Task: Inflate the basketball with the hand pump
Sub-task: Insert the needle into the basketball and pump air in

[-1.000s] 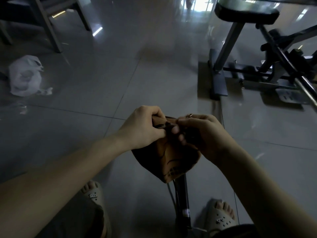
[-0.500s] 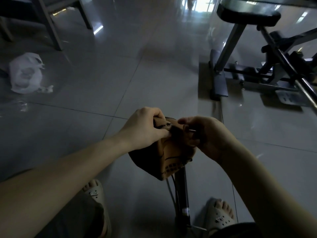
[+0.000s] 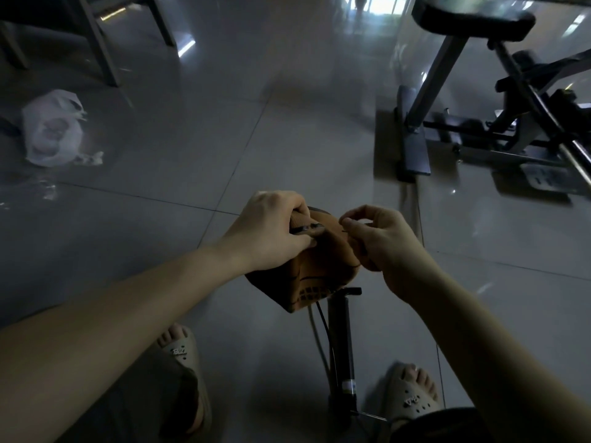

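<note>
Two hands up over the grey tile floor (image 3: 166, 148), both on a flat, crumpled orange basketball (image 3: 315, 270). Left hand (image 3: 271, 231) curled over its top-left, fingers (image 3: 299, 239) pressed together on a fold of rubber and a small dark piece, maybe the needle end; too dim to tell. Right hand (image 3: 383, 247) just beside, thumb and forefinger pinched on something thin near the ball's top. Below the fingers: black hand pump (image 3: 341, 343) upright on the floor, handle just under the ball, thin hose (image 3: 324, 327) running alongside. Sandalled feet either side. Far left of the fingers, white plastic bag (image 3: 52, 129); far right, exercise machine (image 3: 499, 100).
</note>
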A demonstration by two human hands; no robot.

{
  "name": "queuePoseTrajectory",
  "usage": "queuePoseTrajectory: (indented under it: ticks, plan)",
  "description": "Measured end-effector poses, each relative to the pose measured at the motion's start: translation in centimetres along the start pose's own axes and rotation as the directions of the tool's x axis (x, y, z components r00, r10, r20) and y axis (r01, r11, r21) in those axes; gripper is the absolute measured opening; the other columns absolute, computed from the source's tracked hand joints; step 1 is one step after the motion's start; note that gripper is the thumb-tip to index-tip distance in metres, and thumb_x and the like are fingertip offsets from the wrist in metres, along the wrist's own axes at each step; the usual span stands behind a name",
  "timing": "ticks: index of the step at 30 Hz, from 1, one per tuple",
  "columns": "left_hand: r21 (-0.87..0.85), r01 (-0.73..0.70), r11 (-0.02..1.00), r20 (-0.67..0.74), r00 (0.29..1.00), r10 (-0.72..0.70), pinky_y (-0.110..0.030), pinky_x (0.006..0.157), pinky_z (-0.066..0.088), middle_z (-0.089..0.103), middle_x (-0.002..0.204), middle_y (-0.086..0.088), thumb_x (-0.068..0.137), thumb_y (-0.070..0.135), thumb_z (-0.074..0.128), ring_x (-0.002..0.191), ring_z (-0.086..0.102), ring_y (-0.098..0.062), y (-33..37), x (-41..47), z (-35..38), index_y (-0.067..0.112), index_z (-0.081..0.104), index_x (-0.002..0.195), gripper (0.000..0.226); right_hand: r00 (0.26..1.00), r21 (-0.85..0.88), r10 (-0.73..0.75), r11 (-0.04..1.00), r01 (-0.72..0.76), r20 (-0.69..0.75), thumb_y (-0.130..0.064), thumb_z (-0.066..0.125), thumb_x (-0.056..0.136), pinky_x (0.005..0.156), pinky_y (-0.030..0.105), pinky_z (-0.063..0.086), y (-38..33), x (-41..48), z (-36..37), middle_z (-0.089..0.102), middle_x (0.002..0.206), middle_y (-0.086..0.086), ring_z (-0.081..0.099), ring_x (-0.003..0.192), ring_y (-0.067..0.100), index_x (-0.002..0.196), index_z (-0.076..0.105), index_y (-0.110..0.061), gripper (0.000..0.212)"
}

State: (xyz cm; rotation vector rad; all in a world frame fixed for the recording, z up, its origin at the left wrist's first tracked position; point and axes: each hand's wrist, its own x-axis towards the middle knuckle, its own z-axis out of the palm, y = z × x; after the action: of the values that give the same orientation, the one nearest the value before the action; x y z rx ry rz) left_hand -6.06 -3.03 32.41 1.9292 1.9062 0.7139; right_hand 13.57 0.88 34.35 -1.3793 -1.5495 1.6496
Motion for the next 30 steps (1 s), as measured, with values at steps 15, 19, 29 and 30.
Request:
queuePoseTrajectory:
  ticks: [15, 19, 29, 30]
  plan:
    - [0.044, 0.044, 0.998, 0.022, 0.999, -0.045, -0.033, 0.073, 0.047, 0.064, 0.087, 0.008, 0.078, 0.040, 0.074, 0.088, 0.059, -0.022, -0.1, 0.1, 0.4, 0.027, 0.066, 0.089, 0.019, 0.983, 0.329, 0.043, 0.939, -0.100, 0.178, 0.001, 0.040, 0.100, 0.092, 0.040, 0.057, 0.5, -0.2, 0.1, 0.073, 0.109, 0.019, 0.070, 0.104, 0.031, 0.112, 0.066, 0.001, 0.028]
    - [0.044, 0.044, 0.998, 0.018, 0.999, -0.045, -0.031, 0.070, 0.042, 0.063, 0.086, 0.009, 0.076, 0.042, 0.076, 0.087, 0.059, -0.021, 0.0, 0.0, 0.2, 0.027, 0.066, 0.091, 0.023, 0.976, 0.328, -0.021, 0.943, -0.053, 0.217, -0.006, 0.055, 0.093, 0.094, 0.037, 0.057, 0.4, -0.3, -0.4, 0.073, 0.110, 0.017, 0.070, 0.105, 0.029, 0.121, 0.061, -0.002, 0.029]
    - [0.024, 0.037, 0.999, 0.010, 0.999, -0.038, -0.029, 0.066, 0.042, 0.062, 0.084, 0.010, 0.074, 0.046, 0.079, 0.084, 0.058, -0.018, 0.2, -0.1, 0.1, 0.027, 0.067, 0.091, 0.028, 0.978, 0.216, -0.115, 0.973, 0.076, 0.175, -0.008, 0.052, 0.099, 0.095, 0.044, 0.055, 0.8, 0.0, -0.3, 0.073, 0.106, 0.021, 0.071, 0.100, 0.033, 0.119, 0.064, -0.001, 0.025]
    - [0.017, 0.038, 0.999, 0.010, 0.999, -0.038, -0.028, 0.065, 0.041, 0.061, 0.085, 0.011, 0.074, 0.046, 0.080, 0.084, 0.058, -0.016, 0.2, -0.1, 0.1, 0.027, 0.067, 0.091, 0.029, 0.976, 0.207, -0.128, 0.974, 0.090, 0.174, -0.009, 0.051, 0.099, 0.094, 0.043, 0.056, 0.7, -0.1, -0.3, 0.073, 0.104, 0.021, 0.072, 0.097, 0.033, 0.118, 0.064, -0.002, 0.024]
